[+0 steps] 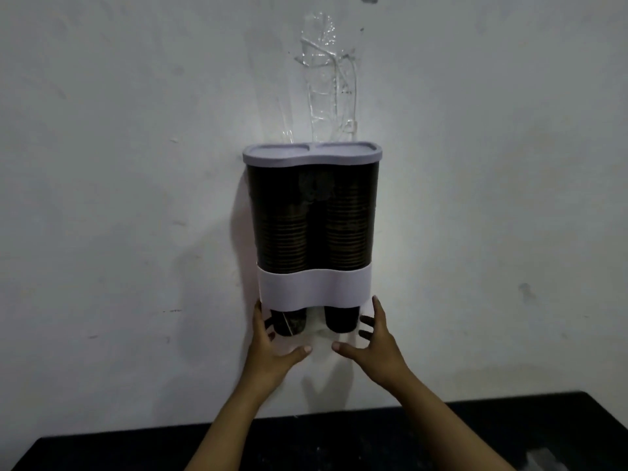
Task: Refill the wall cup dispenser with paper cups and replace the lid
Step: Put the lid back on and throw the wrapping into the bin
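Head view shows my left hand point(272, 341) and right hand point(377, 338), fingers spread and gripping nothing, flanking the base of the upright dispenser point(312, 232), whose seated lid point(312, 153) lies at twelve o'clock, equally far from both.

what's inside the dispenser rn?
Through the dispenser walls: two dark stacks of cups, bottom cups poking out below. The lid hides the stack tops; the white band covers a section.

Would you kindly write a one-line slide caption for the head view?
Both hands, left hand and right hand, steady the base of the lidded wall dispenser, both columns stacked with dark cups.
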